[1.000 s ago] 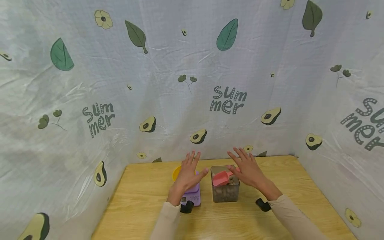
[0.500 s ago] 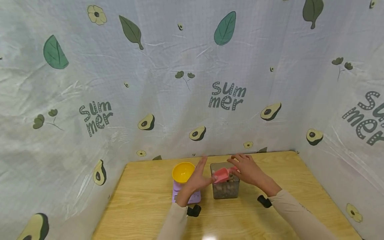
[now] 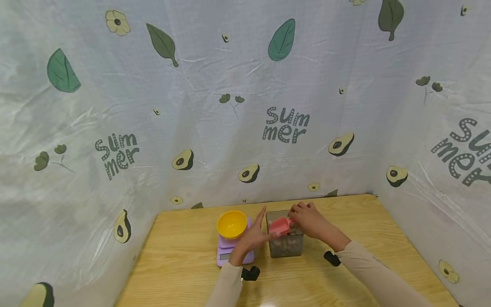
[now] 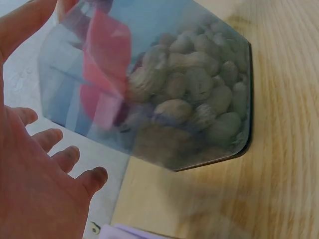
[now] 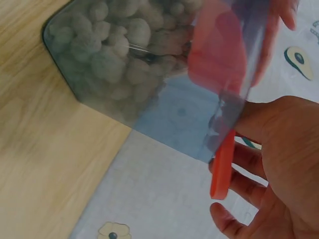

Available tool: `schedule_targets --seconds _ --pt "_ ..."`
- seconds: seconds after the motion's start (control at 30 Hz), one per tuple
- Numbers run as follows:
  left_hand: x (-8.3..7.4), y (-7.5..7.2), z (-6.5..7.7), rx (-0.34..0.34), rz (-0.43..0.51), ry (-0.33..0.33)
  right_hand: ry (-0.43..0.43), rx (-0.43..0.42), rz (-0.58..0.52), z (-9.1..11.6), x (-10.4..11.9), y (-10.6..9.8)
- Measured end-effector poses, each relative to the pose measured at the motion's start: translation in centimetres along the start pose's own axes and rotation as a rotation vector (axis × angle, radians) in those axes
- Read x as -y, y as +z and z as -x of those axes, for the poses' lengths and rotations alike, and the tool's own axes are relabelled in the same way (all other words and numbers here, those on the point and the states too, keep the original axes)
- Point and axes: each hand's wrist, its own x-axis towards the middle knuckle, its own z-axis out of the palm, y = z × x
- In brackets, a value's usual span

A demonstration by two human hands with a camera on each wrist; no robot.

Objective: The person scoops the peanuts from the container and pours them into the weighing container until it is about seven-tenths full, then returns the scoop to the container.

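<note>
A clear grey box (image 3: 285,248) stands on the table, part filled with brown, rounded, nut-like pieces (image 4: 197,74). Across its top lies a pink scoop (image 3: 279,226), whose handle (image 5: 223,167) sticks out past the rim. My right hand (image 3: 310,219) holds that handle between thumb and curled fingers at the box's right side. On the left of the box is my left hand (image 3: 251,236), fingers spread and fairly straight. Its thumb reaches to the rim by the scoop's mouth, and the other fingers stand beside the wall in the left wrist view.
Left of the box, a yellow bowl (image 3: 232,224) rests on a purple kitchen scale (image 3: 223,251), partly behind my left arm. The wooden table (image 3: 180,256) ends at a printed cloth (image 3: 215,179) hanging behind and along both sides.
Both hands have come down to the box from above it. The right fingers have closed round the scoop's handle. My left hand has moved right, off the bowl and toward the rim.
</note>
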Motion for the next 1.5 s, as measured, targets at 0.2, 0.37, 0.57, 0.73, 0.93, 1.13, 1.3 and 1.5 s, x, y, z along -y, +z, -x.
schedule_targets --seconds 0.2,0.37,0.57,0.73,0.93,1.13,1.3,1.5 --pt "0.6 0.6 -0.2 0.045 0.081 0.035 -0.034 -0.022 0.018 0.0 0.0 1.0" --pt "0.6 0.9 -0.2 0.050 0.068 0.061 -0.041 -0.033 0.076 0.3 -0.2 0.3" --pt "0.4 1.0 -0.2 0.033 0.081 0.054 -0.087 -0.054 0.101 0.5 -0.8 -1.1" --pt "0.6 1.1 -0.3 0.027 0.112 0.051 -0.130 -0.068 0.161 0.4 -1.1 -2.1" --pt "0.5 1.2 -0.2 0.027 0.118 0.045 -0.184 -0.049 0.307 0.2 -1.2 -3.3" --pt "0.4 1.1 -0.4 0.024 0.096 0.052 -0.244 -0.055 0.421 -0.5 -1.2 -3.8" --pt "0.4 1.1 -0.4 0.024 0.074 0.058 -0.268 -0.042 0.524 -0.8 -0.9 -4.2" --pt "0.1 1.0 -0.3 0.024 0.072 0.053 -0.286 0.025 0.625 -1.3 -0.4 -3.9"
